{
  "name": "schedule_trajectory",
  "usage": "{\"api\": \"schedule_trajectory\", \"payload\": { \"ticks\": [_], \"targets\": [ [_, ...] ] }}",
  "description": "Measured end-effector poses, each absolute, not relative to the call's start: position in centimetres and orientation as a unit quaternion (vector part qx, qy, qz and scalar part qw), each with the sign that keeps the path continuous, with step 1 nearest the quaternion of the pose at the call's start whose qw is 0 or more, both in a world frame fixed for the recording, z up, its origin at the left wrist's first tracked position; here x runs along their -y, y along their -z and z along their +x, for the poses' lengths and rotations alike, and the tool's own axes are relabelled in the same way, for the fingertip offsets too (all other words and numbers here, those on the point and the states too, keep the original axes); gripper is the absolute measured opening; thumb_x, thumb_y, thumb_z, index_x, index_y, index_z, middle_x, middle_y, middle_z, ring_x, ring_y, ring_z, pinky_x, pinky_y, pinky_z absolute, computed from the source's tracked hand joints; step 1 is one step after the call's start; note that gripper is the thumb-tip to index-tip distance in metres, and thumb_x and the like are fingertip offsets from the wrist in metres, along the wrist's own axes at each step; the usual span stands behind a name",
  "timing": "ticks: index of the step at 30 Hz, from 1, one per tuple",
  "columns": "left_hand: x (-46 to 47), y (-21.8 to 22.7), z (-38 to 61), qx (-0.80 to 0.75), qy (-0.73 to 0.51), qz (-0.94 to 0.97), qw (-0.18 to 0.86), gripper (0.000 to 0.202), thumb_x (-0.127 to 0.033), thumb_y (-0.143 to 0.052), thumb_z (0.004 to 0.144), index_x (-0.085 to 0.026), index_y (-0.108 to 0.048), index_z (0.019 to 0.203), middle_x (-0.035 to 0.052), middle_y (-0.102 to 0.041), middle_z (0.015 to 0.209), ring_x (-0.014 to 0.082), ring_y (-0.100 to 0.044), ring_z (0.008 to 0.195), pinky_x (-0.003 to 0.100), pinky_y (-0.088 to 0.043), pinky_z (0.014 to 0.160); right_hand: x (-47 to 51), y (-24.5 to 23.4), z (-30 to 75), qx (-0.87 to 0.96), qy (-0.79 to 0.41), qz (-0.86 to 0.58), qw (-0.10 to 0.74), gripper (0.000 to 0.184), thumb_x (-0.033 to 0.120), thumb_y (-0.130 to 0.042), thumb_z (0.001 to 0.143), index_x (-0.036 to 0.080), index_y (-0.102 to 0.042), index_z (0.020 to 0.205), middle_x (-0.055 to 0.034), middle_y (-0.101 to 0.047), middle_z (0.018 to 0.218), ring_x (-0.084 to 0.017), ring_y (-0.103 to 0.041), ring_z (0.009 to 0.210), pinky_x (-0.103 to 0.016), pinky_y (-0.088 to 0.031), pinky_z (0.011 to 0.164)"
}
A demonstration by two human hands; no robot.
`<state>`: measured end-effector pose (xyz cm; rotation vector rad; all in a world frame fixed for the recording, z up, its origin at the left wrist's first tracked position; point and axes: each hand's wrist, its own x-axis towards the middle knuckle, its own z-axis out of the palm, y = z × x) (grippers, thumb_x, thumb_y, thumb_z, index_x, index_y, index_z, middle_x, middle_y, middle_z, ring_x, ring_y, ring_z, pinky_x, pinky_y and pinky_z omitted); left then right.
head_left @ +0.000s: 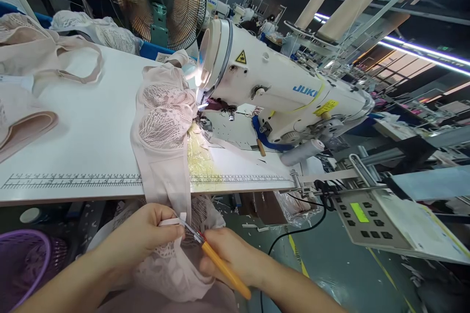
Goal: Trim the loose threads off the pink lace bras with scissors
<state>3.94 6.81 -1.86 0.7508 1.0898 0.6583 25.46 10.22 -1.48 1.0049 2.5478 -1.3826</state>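
A pale pink lace bra (163, 122) lies over the front table edge, its upper end by the needle area of the sewing machine (271, 73). Just below the edge, my left hand (152, 230) pinches a narrow pale strip (171, 222) at the bra's lower end. My right hand (229, 257) is closed around orange-handled scissors (222, 264). Their blades point left and meet the strip close to my left fingertips. I cannot tell whether the blades are apart. More pale lace fabric (176, 274) hangs below both hands, over my lap.
Other bra pieces (33, 54) lie at the table's left. Behind stands a large fan (157, 5). A purple basket (44, 254) is at lower left. To the right are a control panel (367, 220), a thread cone (303, 151) and a hanging black cable (293, 229).
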Motion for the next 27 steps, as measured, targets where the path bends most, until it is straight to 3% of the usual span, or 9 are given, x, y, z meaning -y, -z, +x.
{"api": "schedule_trajectory", "payload": {
  "ticks": [7,16,19,23,27],
  "targets": [
    [-6.7,1.7,3.9,-0.495,-0.314,0.336,0.737,0.040,-0.046,-0.070,0.064,-0.018,-0.045,0.054,-0.0084,-0.032,0.049,0.0074,-0.023,0.048,0.024,-0.015,0.048,-9.5,2.5,25.1,-0.804,0.478,0.354,0.013,0.072,0.088,-0.016,0.069,0.019,-0.032,0.061,0.0035,-0.034,0.053,-0.008,-0.028,0.048,-0.022,-0.022,0.044],
    [-6.2,1.1,2.9,-0.500,-0.318,0.367,0.717,0.036,-0.048,-0.070,0.067,-0.015,-0.059,0.063,-0.0046,-0.046,0.052,0.0087,-0.035,0.049,0.023,-0.025,0.050,-10.6,2.3,26.1,-0.838,0.422,0.339,-0.066,0.064,0.081,-0.019,0.077,0.020,-0.031,0.062,0.0032,-0.034,0.057,-0.009,-0.030,0.051,-0.022,-0.027,0.048],
    [-5.9,0.7,2.6,-0.519,-0.320,0.375,0.698,0.037,-0.050,-0.072,0.065,-0.014,-0.066,0.066,-0.0019,-0.052,0.054,0.0104,-0.040,0.051,0.023,-0.029,0.051,-10.7,0.8,26.4,-0.861,0.387,0.322,-0.077,0.059,0.078,-0.029,0.077,0.020,-0.030,0.064,0.0026,-0.037,0.060,-0.010,-0.030,0.052,-0.024,-0.028,0.050],
    [-5.5,0.8,1.9,-0.560,-0.342,0.365,0.661,0.033,-0.048,-0.075,0.062,-0.015,-0.072,0.070,0.0018,-0.061,0.062,0.0132,-0.049,0.057,0.024,-0.036,0.055,-9.4,-0.2,26.3,-0.892,0.340,0.284,-0.096,0.042,0.057,-0.047,0.078,0.021,-0.033,0.062,0.0019,-0.040,0.059,-0.011,-0.032,0.053,-0.025,-0.026,0.049],
    [-5.0,1.3,1.1,-0.578,-0.372,0.348,0.637,0.028,-0.045,-0.077,0.062,-0.018,-0.074,0.070,0.0040,-0.068,0.070,0.0166,-0.056,0.064,0.025,-0.042,0.060,-7.7,0.5,25.6,-0.918,0.278,0.232,-0.161,0.021,0.033,-0.049,0.079,0.019,-0.045,0.064,-0.0010,-0.050,0.060,-0.013,-0.041,0.056,-0.026,-0.029,0.051]
  ]
}}
